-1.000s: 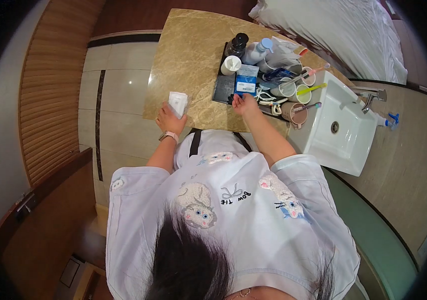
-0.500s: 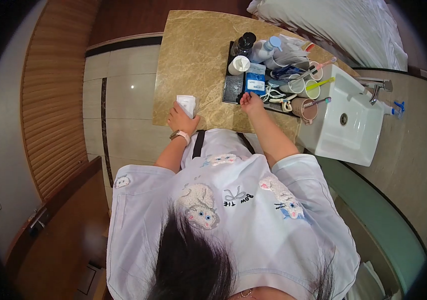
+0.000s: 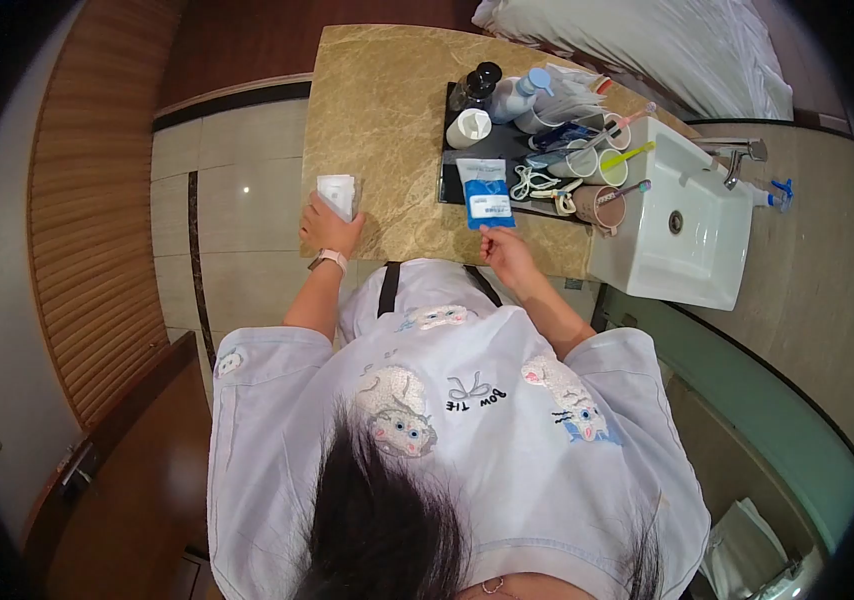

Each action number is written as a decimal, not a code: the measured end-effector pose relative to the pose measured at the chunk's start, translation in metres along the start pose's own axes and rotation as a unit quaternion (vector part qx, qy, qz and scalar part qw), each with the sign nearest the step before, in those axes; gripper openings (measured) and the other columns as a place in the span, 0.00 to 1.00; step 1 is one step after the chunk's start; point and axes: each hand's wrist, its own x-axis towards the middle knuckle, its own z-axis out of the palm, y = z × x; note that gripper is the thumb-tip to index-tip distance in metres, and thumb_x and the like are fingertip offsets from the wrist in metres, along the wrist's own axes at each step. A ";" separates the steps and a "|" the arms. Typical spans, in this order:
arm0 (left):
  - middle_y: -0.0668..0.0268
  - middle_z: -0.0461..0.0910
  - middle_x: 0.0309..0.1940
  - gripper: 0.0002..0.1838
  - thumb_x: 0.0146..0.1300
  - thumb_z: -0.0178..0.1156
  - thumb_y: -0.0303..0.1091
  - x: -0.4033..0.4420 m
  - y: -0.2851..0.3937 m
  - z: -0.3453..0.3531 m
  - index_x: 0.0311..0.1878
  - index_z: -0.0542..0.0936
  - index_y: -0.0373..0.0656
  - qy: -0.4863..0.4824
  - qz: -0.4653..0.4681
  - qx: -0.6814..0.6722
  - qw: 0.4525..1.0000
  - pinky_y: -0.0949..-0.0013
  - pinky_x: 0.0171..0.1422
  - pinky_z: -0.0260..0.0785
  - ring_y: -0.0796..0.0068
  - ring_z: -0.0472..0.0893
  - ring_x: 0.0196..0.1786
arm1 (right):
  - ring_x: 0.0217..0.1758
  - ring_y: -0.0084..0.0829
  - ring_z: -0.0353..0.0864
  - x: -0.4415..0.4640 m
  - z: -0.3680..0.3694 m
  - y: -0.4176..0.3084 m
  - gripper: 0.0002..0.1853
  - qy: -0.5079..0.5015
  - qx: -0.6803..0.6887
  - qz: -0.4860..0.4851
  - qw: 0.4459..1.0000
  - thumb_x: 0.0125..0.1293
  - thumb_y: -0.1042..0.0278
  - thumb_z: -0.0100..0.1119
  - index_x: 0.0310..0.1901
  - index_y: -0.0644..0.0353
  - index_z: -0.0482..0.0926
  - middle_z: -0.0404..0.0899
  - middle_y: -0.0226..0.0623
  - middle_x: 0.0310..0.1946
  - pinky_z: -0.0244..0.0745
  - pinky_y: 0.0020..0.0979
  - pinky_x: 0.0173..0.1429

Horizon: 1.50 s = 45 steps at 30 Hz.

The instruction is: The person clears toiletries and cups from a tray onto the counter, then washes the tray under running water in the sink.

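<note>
My left hand point(image 3: 333, 228) is closed round the lower part of a small white packet point(image 3: 337, 192) at the left edge of the marble counter point(image 3: 377, 110). My right hand point(image 3: 505, 250) pinches the bottom edge of a blue and white packet point(image 3: 488, 198), which lies over the front edge of the black tray point(image 3: 453, 178). Just right of that packet, a white cord point(image 3: 533, 184) lies coiled on the tray.
The tray also bears a dark bottle point(image 3: 477, 86), a blue-capped bottle point(image 3: 519, 95), a white container point(image 3: 469, 129) and several cups with toothbrushes. A pink-brown cup point(image 3: 602, 208) stands beside the white sink point(image 3: 687, 265) with its tap point(image 3: 744, 152).
My right hand has pulled the blue and white packet toward me, from the middle of the tray to its front edge. My left hand still holds the white packet.
</note>
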 end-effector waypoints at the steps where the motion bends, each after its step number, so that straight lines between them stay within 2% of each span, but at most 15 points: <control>1: 0.52 0.64 0.51 0.47 0.36 0.66 0.51 -0.006 0.003 -0.002 0.60 0.58 0.43 0.015 0.002 -0.004 1.000 0.49 0.57 0.53 0.52 0.65 0.54 | 0.22 0.21 0.68 -0.001 0.004 0.002 0.07 -0.009 -0.008 0.025 1.000 0.57 0.73 0.58 0.23 0.56 0.71 0.69 0.27 0.19 0.63 0.23 0.26; 5: 0.50 0.58 0.56 0.44 0.40 0.65 0.49 -0.031 -0.001 0.013 0.60 0.59 0.42 0.096 0.050 -0.017 0.994 0.47 0.62 0.45 0.50 0.57 0.60 | 0.21 0.20 0.67 0.012 0.028 0.020 0.08 -0.058 -0.032 0.115 0.991 0.55 0.73 0.59 0.23 0.55 0.71 0.69 0.26 0.19 0.62 0.22 0.27; 9: 0.49 0.54 0.59 0.41 0.45 0.63 0.48 -0.050 -0.003 0.009 0.61 0.60 0.42 0.044 0.096 -0.065 0.992 0.44 0.63 0.42 0.47 0.52 0.63 | 0.20 0.19 0.66 0.052 0.070 0.034 0.06 -0.007 -0.053 0.185 0.981 0.54 0.71 0.60 0.24 0.54 0.72 0.68 0.25 0.18 0.61 0.21 0.26; 12: 0.49 0.54 0.60 0.40 0.44 0.63 0.45 -0.055 -0.005 -0.001 0.61 0.60 0.43 0.022 0.143 -0.062 0.988 0.44 0.63 0.42 0.49 0.52 0.64 | 0.24 0.18 0.67 0.078 0.095 0.050 0.02 -0.053 -0.076 0.200 0.975 0.56 0.71 0.59 0.28 0.55 0.75 0.70 0.24 0.21 0.63 0.22 0.29; 16: 0.53 0.54 0.63 0.41 0.40 0.62 0.40 -0.062 -0.004 -0.006 0.62 0.60 0.46 0.003 0.233 -0.040 0.972 0.44 0.63 0.43 0.52 0.53 0.64 | 0.19 0.18 0.68 0.079 0.122 0.080 0.04 -0.061 -0.115 0.249 0.960 0.57 0.68 0.58 0.27 0.53 0.75 0.70 0.22 0.17 0.64 0.21 0.25; 23: 0.56 0.53 0.66 0.42 0.40 0.62 0.39 -0.057 0.003 0.008 0.64 0.61 0.50 -0.099 0.287 -0.008 0.953 0.43 0.65 0.41 0.57 0.52 0.68 | 0.24 0.18 0.72 0.053 0.101 0.055 0.07 -0.103 -0.294 0.177 0.934 0.59 0.62 0.55 0.31 0.54 0.77 0.74 0.25 0.22 0.67 0.20 0.27; 25: 0.55 0.52 0.66 0.42 0.40 0.62 0.41 -0.056 0.008 0.008 0.64 0.60 0.51 -0.096 0.293 0.021 0.951 0.43 0.66 0.39 0.57 0.52 0.68 | 0.27 0.28 0.77 0.063 0.069 0.046 0.08 -0.065 -0.351 0.056 0.932 0.54 0.64 0.58 0.31 0.59 0.77 0.76 0.33 0.22 0.70 0.28 0.29; 27: 0.54 0.52 0.66 0.42 0.41 0.62 0.44 -0.056 0.013 0.009 0.64 0.60 0.52 -0.086 0.295 0.036 0.951 0.42 0.66 0.37 0.57 0.52 0.68 | 0.31 0.41 0.78 0.086 0.019 0.046 0.08 0.078 -0.490 -0.189 0.848 0.51 0.68 0.56 0.31 0.62 0.76 0.78 0.41 0.24 0.72 0.36 0.33; 29: 0.54 0.52 0.66 0.42 0.42 0.63 0.46 -0.059 0.016 0.009 0.64 0.59 0.52 -0.084 0.294 0.040 0.951 0.42 0.66 0.36 0.57 0.52 0.68 | 0.36 0.48 0.76 0.060 -0.005 0.008 0.11 0.178 -0.563 -0.285 0.755 0.49 0.72 0.54 0.36 0.64 0.75 0.77 0.46 0.31 0.71 0.41 0.38; 31: 0.53 0.52 0.65 0.42 0.42 0.63 0.47 -0.060 0.016 0.007 0.64 0.60 0.53 -0.089 0.291 0.034 0.952 0.42 0.67 0.36 0.57 0.51 0.68 | 0.40 0.46 0.74 0.042 -0.030 -0.018 0.14 0.252 -0.587 -0.398 0.658 0.49 0.73 0.55 0.40 0.62 0.73 0.73 0.48 0.38 0.71 0.41 0.40; 34: 0.53 0.51 0.66 0.42 0.45 0.62 0.48 -0.063 0.018 0.003 0.65 0.58 0.54 -0.102 0.285 0.054 0.952 0.42 0.67 0.32 0.57 0.49 0.69 | 0.44 0.45 0.73 0.013 -0.044 -0.058 0.18 0.273 -0.692 -0.361 0.562 0.48 0.74 0.55 0.45 0.61 0.70 0.69 0.48 0.44 0.71 0.41 0.43; 37: 0.53 0.51 0.66 0.42 0.43 0.62 0.48 -0.066 0.016 0.007 0.65 0.59 0.55 -0.086 0.285 0.041 0.954 0.42 0.68 0.31 0.59 0.48 0.70 | 0.43 0.46 0.72 0.024 -0.068 -0.078 0.20 0.193 -0.755 -0.445 0.441 0.46 0.76 0.55 0.45 0.62 0.70 0.70 0.47 0.43 0.69 0.41 0.44; 38: 0.54 0.51 0.66 0.42 0.43 0.62 0.48 -0.067 0.016 0.009 0.65 0.59 0.55 -0.085 0.283 0.043 0.954 0.42 0.68 0.30 0.59 0.48 0.70 | 0.43 0.44 0.71 0.030 -0.072 -0.083 0.20 0.165 -0.791 -0.401 0.432 0.45 0.76 0.55 0.45 0.62 0.70 0.70 0.46 0.43 0.68 0.40 0.46; 41: 0.58 0.50 0.67 0.42 0.43 0.62 0.49 -0.069 0.018 0.009 0.65 0.59 0.57 -0.090 0.274 0.050 0.956 0.43 0.68 0.29 0.61 0.47 0.70 | 0.45 0.39 0.71 0.036 -0.070 -0.088 0.13 0.131 -0.836 -0.401 0.351 0.54 0.73 0.49 0.43 0.58 0.72 0.71 0.40 0.40 0.68 0.37 0.46; 45: 0.59 0.50 0.68 0.42 0.43 0.62 0.49 -0.071 0.017 0.006 0.65 0.60 0.56 -0.095 0.276 0.067 0.954 0.44 0.69 0.30 0.61 0.47 0.71 | 0.46 0.37 0.71 0.047 -0.070 -0.095 0.12 0.115 -0.860 -0.334 0.368 0.55 0.70 0.49 0.42 0.56 0.74 0.74 0.38 0.39 0.67 0.36 0.47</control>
